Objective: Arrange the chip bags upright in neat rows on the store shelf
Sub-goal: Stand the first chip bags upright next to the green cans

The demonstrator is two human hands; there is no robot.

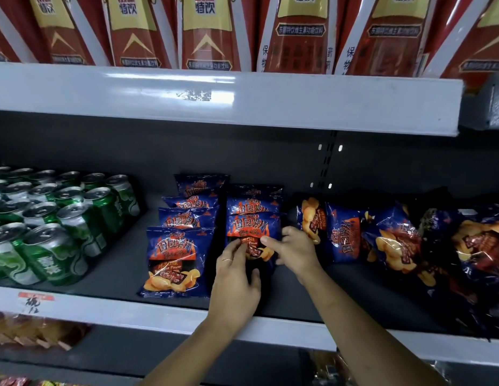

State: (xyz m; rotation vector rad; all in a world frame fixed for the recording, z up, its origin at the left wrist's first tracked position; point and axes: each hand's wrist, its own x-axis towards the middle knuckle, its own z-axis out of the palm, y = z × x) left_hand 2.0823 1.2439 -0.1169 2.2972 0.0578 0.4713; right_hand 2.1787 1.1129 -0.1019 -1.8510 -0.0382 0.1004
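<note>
Blue and orange chip bags stand upright in two rows on the grey shelf (109,263). The left row has several bags, its front bag (174,263) nearest me. The right row's front bag (252,232) is held by both my hands. My left hand (235,277) grips its lower left side, thumb curled round the bag's bottom. My right hand (294,250) pinches its right edge. To the right, loose chip bags (387,240) lie tilted and on their sides in a heap.
Green drink cans (53,218) fill the shelf's left part. Red drink cartons (206,32) line the shelf above. The shelf's white front rail (131,313) runs below my wrists. More packets sit on the lower shelf (33,330).
</note>
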